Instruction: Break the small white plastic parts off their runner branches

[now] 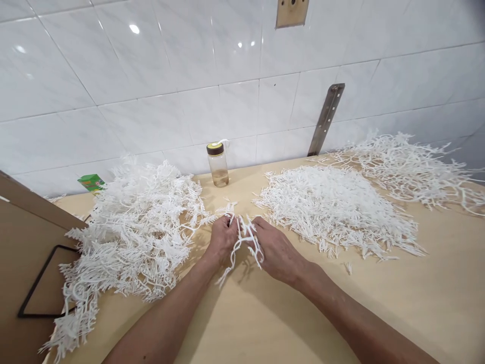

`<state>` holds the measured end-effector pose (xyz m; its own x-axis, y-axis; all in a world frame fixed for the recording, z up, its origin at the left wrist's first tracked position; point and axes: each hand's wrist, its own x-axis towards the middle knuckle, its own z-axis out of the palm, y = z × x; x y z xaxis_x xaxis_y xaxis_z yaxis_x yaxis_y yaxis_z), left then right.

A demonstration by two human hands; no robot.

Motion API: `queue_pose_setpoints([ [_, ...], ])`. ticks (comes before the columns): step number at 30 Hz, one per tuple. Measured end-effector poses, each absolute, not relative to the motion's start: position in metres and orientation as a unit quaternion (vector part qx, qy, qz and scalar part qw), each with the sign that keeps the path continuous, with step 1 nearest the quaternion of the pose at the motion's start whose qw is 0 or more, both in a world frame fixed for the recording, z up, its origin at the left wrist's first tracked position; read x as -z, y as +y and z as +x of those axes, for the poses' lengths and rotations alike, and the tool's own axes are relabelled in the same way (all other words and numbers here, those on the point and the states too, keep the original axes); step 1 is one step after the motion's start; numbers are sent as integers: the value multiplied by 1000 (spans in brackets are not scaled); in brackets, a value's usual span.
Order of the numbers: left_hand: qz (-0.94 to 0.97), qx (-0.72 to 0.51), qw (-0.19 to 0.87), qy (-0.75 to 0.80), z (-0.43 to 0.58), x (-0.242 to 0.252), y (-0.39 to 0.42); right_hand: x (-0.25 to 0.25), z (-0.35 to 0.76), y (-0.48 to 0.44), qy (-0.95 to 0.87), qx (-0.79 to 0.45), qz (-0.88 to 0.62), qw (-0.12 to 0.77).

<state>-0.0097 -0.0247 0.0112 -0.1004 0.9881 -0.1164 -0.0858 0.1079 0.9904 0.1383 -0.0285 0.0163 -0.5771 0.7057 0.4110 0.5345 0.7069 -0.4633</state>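
My left hand (222, 238) and my right hand (276, 251) meet at the middle of a light wooden table (417, 303). Both are closed on one white branched plastic frame (246, 240), whose thin stem hangs down between them. A tall heap of the same white branched frames (136, 232) lies just left of my left hand. Right of my right hand spreads a flatter pile of small white plastic pieces (333, 207). Farther back right lies a loose pile of bare white stems (409, 162).
A small clear bottle with a brown cap (217, 164) stands at the back against the white tiled wall. A brown cardboard box (26, 263) sits at the left edge. A green packet (91, 182) lies behind the left heap. A metal bracket (326, 119) leans on the wall.
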Motion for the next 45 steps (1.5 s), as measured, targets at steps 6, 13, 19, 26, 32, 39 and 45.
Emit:
queue_pose_setpoints([
  [6, 426, -509, 543, 515, -22, -6, -17, -14, 153, -16, -760, -213, -507, 346],
  [13, 462, -478, 571, 481, -19, -3, -16, -22, 183, 4, -687, -164, -576, 412],
  [19, 474, -455, 566, 498, -13, -14, -23, -30, 178, -6, -701, -410, -481, 331],
  [26, 499, -440, 542, 514, -11, -14, -24, -23, 170, -7, -673, -495, -459, 301],
  [32, 471, -444, 568, 509, -11, -11, -25, -25, 165, -8, -676, -455, -479, 327],
  [39, 397, -483, 593, 508, -11, -6, -22, -22, 156, -14, -775, -279, -423, 377],
  [45, 384, -516, 570, 511, -5, -10, -23, -11, 151, -16, -850, -148, -338, 375],
])
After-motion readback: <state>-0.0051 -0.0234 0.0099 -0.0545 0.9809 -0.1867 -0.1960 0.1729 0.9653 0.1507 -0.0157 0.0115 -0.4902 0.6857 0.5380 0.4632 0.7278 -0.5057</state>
